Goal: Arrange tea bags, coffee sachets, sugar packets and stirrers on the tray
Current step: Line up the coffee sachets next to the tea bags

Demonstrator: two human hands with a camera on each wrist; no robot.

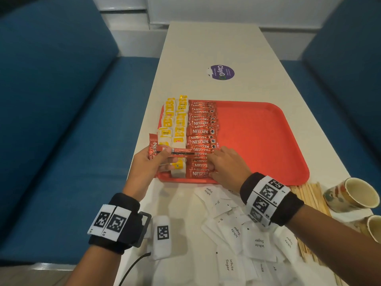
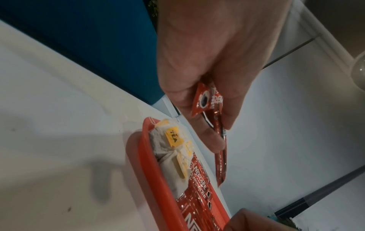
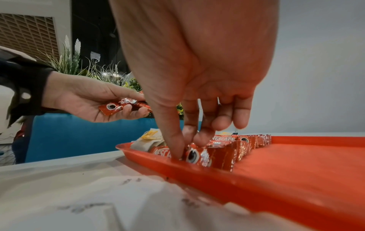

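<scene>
A red tray [image 1: 259, 141] lies on the white table. Along its left side run two columns of yellow-tagged tea bags [image 1: 175, 124], then a column of red coffee sachets [image 1: 203, 131]. My left hand [image 1: 169, 157] hovers over the tray's near left corner and grips a few loose coffee sachets [image 1: 175, 152]; the left wrist view shows these held sachets [image 2: 209, 100] between thumb and fingers. My right hand [image 1: 211, 169] pinches the nearest coffee sachet [image 3: 199, 156] of the column with thumb and fingertips, down on the tray [image 3: 276, 179]. White sugar packets [image 1: 237, 230] and wooden stirrers [image 1: 309, 195] lie on the table.
Two paper cups [image 1: 350, 195] lie on their sides at the right edge beside the stirrers. A white marker block [image 1: 162, 236] with a cable sits near the left wrist. A purple sticker [image 1: 221, 72] is farther up the table. Blue benches flank both sides.
</scene>
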